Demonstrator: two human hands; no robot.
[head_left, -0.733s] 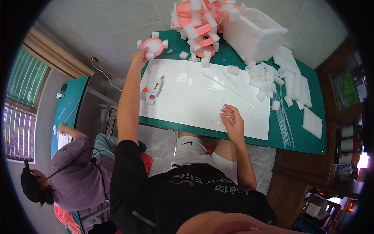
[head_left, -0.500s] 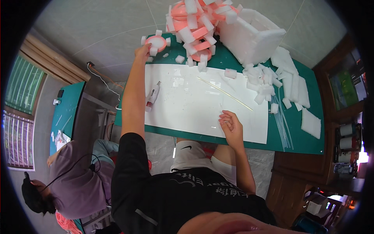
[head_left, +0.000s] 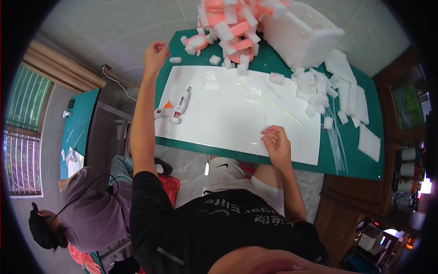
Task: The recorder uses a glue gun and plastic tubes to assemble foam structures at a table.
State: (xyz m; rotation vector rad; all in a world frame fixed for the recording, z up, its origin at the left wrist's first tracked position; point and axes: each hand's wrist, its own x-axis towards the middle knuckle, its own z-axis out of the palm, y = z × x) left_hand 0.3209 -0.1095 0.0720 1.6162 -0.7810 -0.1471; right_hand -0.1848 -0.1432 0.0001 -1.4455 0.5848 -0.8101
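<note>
My left hand is raised over the table's far left edge, its fingers loosely bent and apart, with nothing visible in them. To its right lies a pink ring with white foam blocks around its rim, close to a heap of similar rings. My right hand rests over the near right part of a white sheet, fingers loosely curled and holding nothing I can see. A glue gun with an orange trigger lies on the sheet's left, and a thin yellowish stick lies diagonally farther right.
A white foam box stands at the back right of the green table. Foam blocks, foam slabs and clear sticks lie along the right. At left, a person in purple sits by another green table.
My left hand has let go of the foam-studded pink ring and drawn back to the left. The ring now sits nearer the heap. My right hand has hardly moved; the view has shifted slightly.
</note>
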